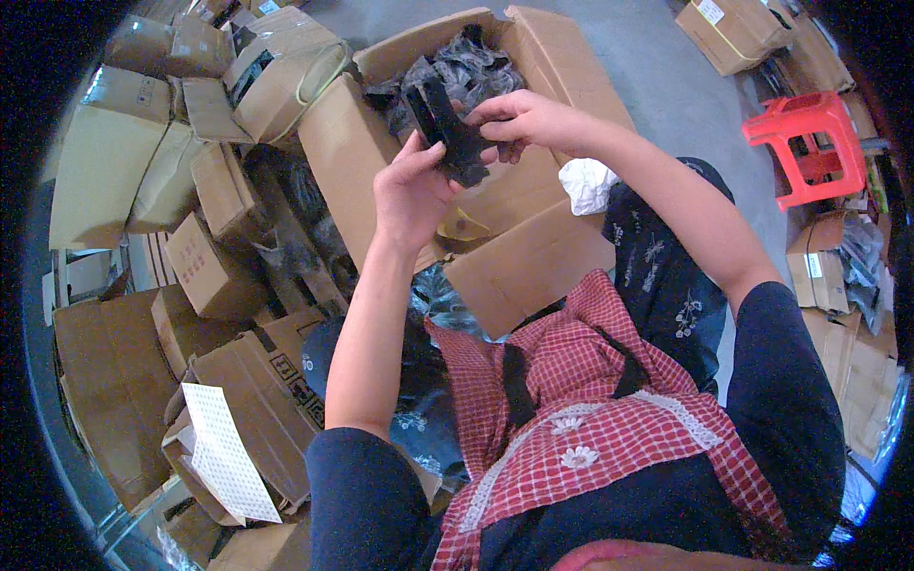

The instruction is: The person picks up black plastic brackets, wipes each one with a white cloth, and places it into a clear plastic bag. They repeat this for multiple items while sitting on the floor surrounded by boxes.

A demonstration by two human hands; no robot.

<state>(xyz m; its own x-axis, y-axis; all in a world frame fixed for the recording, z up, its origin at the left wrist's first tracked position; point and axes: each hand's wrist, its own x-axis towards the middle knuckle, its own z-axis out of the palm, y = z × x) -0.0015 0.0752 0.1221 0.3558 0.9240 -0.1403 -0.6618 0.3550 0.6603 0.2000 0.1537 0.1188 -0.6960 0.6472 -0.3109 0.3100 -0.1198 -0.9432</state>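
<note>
A black, channel-shaped part [440, 124] is held up over an open cardboard box [347, 157]. My left hand [411, 186] grips its near end, with the thumb across the front. On its right side, my right hand [519, 122] has its fingers bent against the part; the fingertips are partly hidden. Black parts in thin clear plastic wrapping [476, 68] lie in the far end of the box below my hands. Inside its near end there is a small yellow piece [464, 226], whose kind I cannot make out. A crumpled white wad [588, 185] sits at the box's right edge.
Stacked cardboard boxes [109, 152] crowd the left side. A white sheet of small dots [228, 452] rests on a carton at lower left. At right stand a red plastic stool [807, 147] and more cartons [733, 36]. The box's near flap [533, 271] folds out toward my lap.
</note>
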